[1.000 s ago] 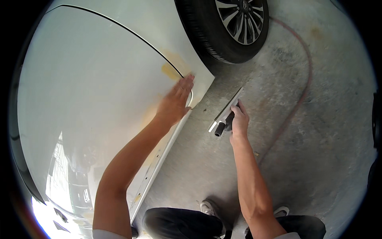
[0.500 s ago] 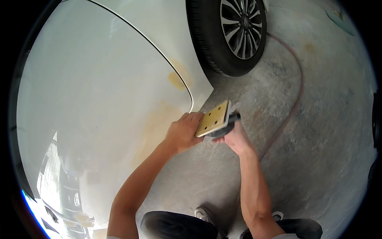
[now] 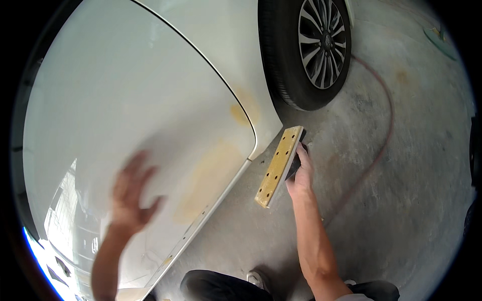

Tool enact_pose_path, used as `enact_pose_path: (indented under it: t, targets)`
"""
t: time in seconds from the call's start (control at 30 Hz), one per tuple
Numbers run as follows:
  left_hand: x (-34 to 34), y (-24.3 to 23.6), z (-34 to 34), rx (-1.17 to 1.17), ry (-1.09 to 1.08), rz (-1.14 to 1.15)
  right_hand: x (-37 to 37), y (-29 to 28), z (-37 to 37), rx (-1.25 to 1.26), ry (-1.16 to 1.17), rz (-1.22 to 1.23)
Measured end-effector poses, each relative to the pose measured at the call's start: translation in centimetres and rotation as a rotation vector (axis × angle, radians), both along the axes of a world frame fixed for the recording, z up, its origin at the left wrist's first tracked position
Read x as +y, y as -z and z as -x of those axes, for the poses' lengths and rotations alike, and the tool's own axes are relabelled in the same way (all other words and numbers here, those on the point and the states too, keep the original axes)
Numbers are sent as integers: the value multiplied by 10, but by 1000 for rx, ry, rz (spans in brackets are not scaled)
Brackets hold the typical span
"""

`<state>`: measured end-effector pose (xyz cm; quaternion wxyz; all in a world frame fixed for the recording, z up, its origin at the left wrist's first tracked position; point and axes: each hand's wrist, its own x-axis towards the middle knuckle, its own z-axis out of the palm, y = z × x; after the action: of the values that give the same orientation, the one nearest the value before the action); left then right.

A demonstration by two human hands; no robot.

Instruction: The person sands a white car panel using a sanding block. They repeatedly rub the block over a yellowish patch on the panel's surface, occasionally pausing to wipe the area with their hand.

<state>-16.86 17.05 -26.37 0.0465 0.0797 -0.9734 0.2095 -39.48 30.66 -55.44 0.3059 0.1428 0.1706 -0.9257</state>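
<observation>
White car door (image 3: 150,100) fills the left side; concrete floor (image 3: 361,175) takes up the right; wheel (image 3: 326,42) at top, dark tyre, multi-spoke; reddish hose (image 3: 389,120) curves across the floor, right of the hands; larger tan patch (image 3: 213,175) low on the door, near its bottom edge, edges fading into the white; sanding block (image 3: 279,166) held above the floor, just beside the door edge, pale yellow holed face showing, not on the panel; right hand (image 3: 303,173) has it from behind, fingers wrapped round the dark back part, grip looks firm; left hand (image 3: 133,193) blurred, over the door left of that patch, fingers and thumb spread, pinching nothing, cannot tell if it touches the surface; smaller yellow patch (image 3: 238,114) at the curved door seam, tan colour also past the seam; progress, as judged: partway, the faded edges look like surface already worked down; both patches remain visible, so the panel does not look finished; smoothness cannot be told from here.
</observation>
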Motion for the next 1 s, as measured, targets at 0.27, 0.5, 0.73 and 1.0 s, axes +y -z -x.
enact_pose_path:
  t: [0.27,0.5,0.73,1.0]
  targets:
    - [-68,-192,-104,-55,79,1035,-68,-38,57,1062,758,-757]
    - [-74,-195,-108,-72,112,1053,-99,-72,66,1154,939,-846]
    - [-78,-197,-104,-99,138,1036,-102,-50,70,1184,980,-775]
    - [-77,-198,-99,-116,164,1002,-110,-40,62,1128,898,-784]
